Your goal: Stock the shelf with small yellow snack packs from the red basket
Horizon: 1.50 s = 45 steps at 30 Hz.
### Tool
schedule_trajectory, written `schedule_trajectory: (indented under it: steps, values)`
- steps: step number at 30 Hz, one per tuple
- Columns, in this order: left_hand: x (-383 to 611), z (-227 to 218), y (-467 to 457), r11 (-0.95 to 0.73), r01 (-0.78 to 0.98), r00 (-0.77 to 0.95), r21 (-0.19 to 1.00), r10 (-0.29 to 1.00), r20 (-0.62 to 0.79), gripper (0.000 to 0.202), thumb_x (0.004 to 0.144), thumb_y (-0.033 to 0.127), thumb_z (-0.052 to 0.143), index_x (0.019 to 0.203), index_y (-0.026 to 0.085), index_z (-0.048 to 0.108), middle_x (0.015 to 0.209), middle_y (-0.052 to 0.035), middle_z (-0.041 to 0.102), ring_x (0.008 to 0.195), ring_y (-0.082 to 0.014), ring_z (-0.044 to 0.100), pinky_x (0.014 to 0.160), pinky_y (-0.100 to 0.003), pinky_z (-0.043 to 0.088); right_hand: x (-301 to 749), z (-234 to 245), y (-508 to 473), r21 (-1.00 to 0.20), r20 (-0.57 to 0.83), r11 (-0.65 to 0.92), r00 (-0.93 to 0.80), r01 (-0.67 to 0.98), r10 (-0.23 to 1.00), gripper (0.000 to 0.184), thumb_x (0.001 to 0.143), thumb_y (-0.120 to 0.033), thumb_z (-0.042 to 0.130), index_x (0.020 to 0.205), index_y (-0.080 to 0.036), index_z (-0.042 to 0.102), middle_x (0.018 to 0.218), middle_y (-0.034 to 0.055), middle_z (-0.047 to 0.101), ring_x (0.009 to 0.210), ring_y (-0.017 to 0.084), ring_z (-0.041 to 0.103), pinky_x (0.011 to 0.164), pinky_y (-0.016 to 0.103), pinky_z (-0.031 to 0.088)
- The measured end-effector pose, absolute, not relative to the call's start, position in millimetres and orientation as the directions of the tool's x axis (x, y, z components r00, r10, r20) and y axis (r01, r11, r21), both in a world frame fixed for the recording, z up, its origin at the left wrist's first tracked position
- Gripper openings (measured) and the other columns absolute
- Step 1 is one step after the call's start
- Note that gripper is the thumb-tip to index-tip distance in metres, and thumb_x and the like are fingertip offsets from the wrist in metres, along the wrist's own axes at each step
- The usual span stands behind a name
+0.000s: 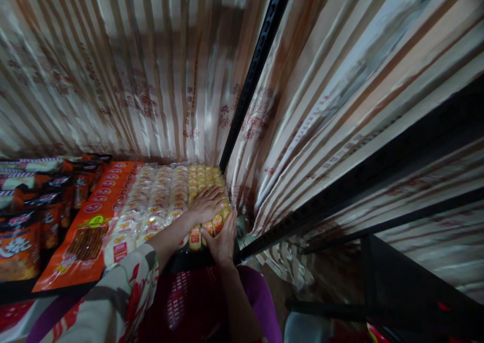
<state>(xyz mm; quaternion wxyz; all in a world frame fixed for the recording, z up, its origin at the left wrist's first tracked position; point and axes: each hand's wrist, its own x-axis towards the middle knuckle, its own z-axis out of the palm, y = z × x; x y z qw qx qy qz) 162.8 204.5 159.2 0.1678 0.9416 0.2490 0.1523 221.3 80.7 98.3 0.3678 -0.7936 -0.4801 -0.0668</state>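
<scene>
My left hand lies flat, fingers spread, on top of a row of yellow-wrapped snack packs at the right end of a shelf. My right hand presses against the front end of that same row, fingers stretched along the packs. To the left of the row lie rows of clear-wrapped pale cakes. My left arm wears a flowered sleeve.
Orange flat packets and dark orange snack bags fill the shelf's left side. A striped cloth hangs behind. A black upright post and black shelf rails stand to the right. A red basket sits below.
</scene>
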Motion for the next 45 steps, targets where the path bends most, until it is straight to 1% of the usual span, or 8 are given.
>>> schedule_trajectory:
  steps: [16,19,26,33,36,39,42,45]
  values:
    - [162,171,203,-0.821,0.446,0.853,0.356,0.511,0.109,0.053,0.091,0.046,0.025,0.137,0.021,0.035,0.147,-0.0068,0.027,0.136,-0.0204,0.020,0.112,-0.044,0.014,212,95,77,-0.468,0.503,-0.285,0.517,0.837,0.693,0.104,0.072,-0.065,0.050,0.139,0.004,0.012,0.143,0.0311,0.018,0.134,0.036,0.016,0.100,0.052,0.028]
    - [158,177,196,-0.815,0.457,0.826,0.358,0.537,0.169,0.052,0.092,0.043,0.026,0.138,0.021,0.032,0.149,-0.0066,0.023,0.137,-0.0207,0.018,0.112,-0.044,0.016,211,95,77,-0.464,0.490,-0.308,0.530,0.831,0.692,0.105,0.072,-0.065,0.050,0.140,0.005,0.010,0.143,0.0309,0.018,0.134,0.036,0.015,0.101,0.051,0.028]
    - [126,164,164,-0.759,0.527,0.622,0.382,0.651,0.436,0.043,0.092,0.033,0.027,0.122,0.012,0.051,0.143,-0.0123,0.035,0.137,-0.0225,0.017,0.110,-0.044,0.025,214,92,78,-0.465,0.478,-0.324,0.542,0.824,0.691,0.102,0.073,-0.064,0.047,0.140,0.003,0.011,0.145,0.0291,0.016,0.135,0.036,0.013,0.102,0.051,0.025]
    - [98,145,168,-0.705,0.576,0.557,0.414,0.709,0.432,0.040,0.091,0.028,0.030,0.125,0.013,0.045,0.139,-0.0134,0.039,0.135,-0.0238,0.024,0.108,-0.049,0.028,213,99,68,-0.489,0.599,-0.249,0.529,0.836,0.601,0.082,0.081,-0.056,0.042,0.138,-0.002,0.022,0.141,0.0259,0.027,0.132,0.033,0.020,0.100,0.053,0.026]
    - [93,144,173,-0.703,0.586,0.569,0.403,0.711,0.414,0.040,0.090,0.025,0.030,0.125,0.010,0.045,0.137,-0.0148,0.042,0.135,-0.0238,0.025,0.109,-0.047,0.028,211,103,58,-0.509,0.639,-0.190,0.517,0.839,0.569,0.063,0.083,-0.049,0.044,0.130,-0.007,0.038,0.128,0.0213,0.045,0.121,0.029,0.038,0.095,0.048,0.034]
    - [89,141,177,-0.701,0.601,0.574,0.385,0.713,0.402,0.040,0.089,0.023,0.032,0.124,0.008,0.046,0.135,-0.0162,0.044,0.133,-0.0243,0.029,0.109,-0.046,0.028,211,109,51,-0.549,0.593,-0.093,0.465,0.831,0.657,0.039,0.086,-0.043,0.043,0.105,-0.012,0.056,0.098,0.0129,0.060,0.092,0.021,0.055,0.083,0.035,0.043]
    - [88,138,181,-0.693,0.617,0.566,0.372,0.719,0.403,0.040,0.088,0.022,0.032,0.123,0.007,0.046,0.135,-0.0175,0.044,0.131,-0.0250,0.032,0.108,-0.047,0.030,215,116,51,-0.614,0.484,-0.050,0.426,0.787,0.764,0.032,0.087,-0.042,0.042,0.077,-0.016,0.059,0.067,0.0017,0.058,0.062,0.012,0.053,0.065,0.024,0.043]
    - [90,136,184,-0.696,0.620,0.564,0.363,0.717,0.410,0.042,0.089,0.023,0.031,0.124,0.005,0.044,0.136,-0.0195,0.042,0.131,-0.0257,0.032,0.107,-0.046,0.031,221,125,57,-0.667,0.393,-0.080,0.441,0.741,0.807,0.035,0.086,-0.044,0.043,0.068,-0.018,0.057,0.054,-0.0035,0.051,0.049,0.009,0.047,0.054,0.019,0.039]
